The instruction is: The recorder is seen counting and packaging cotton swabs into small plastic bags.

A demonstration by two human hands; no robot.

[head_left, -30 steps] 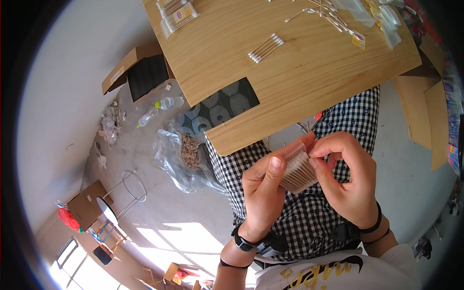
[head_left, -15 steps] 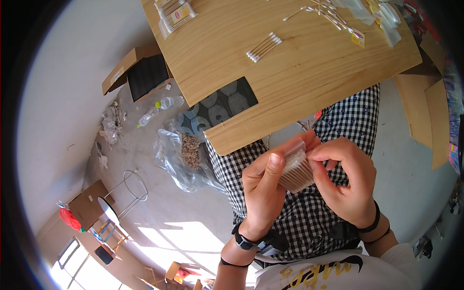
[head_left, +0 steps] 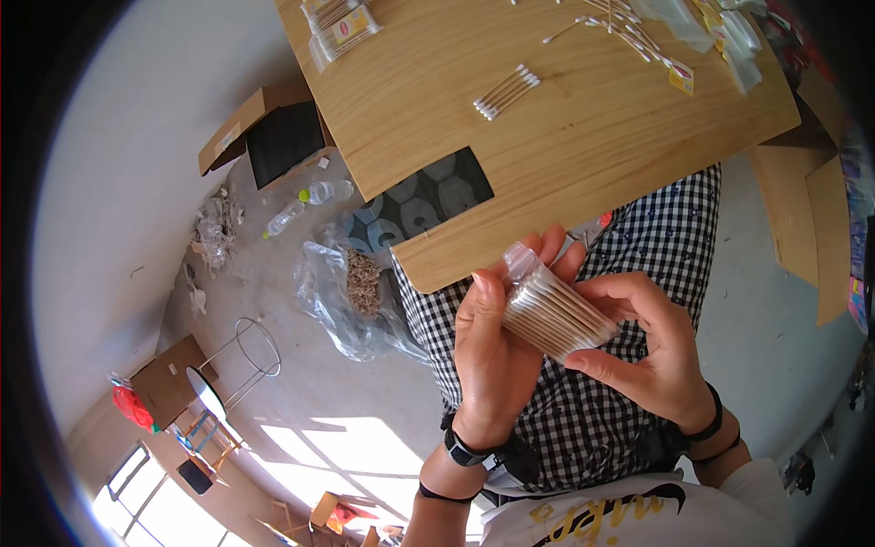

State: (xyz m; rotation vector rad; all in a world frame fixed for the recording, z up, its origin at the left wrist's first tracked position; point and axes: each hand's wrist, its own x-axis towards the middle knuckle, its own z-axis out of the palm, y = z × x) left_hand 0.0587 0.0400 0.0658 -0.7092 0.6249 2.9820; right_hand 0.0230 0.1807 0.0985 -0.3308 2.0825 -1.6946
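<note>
A clear plastic bag of cotton swabs [head_left: 558,314] is held over my lap, just off the near edge of the table. My left hand [head_left: 495,342] supports it from the left, the thumb up along its side and the fingers behind. With my right hand [head_left: 643,342] I grip its lower right corner between thumb and fingers. The swabs lie side by side inside, wooden sticks showing. On the tabletop ahead lies a small row of loose cotton swabs [head_left: 507,92].
The wooden table [head_left: 410,118] has a notch at its near left. Filled swab bags [head_left: 342,32] lie at its far left; scattered swabs [head_left: 629,36] and clear bags [head_left: 738,55] at the far right. Cardboard boxes [head_left: 793,219], plastic bottles [head_left: 324,191] and a clear sack [head_left: 333,301] stand around.
The bag has turned in my hands so its broad side faces up. My right hand has shifted from its top edge to its lower right corner.
</note>
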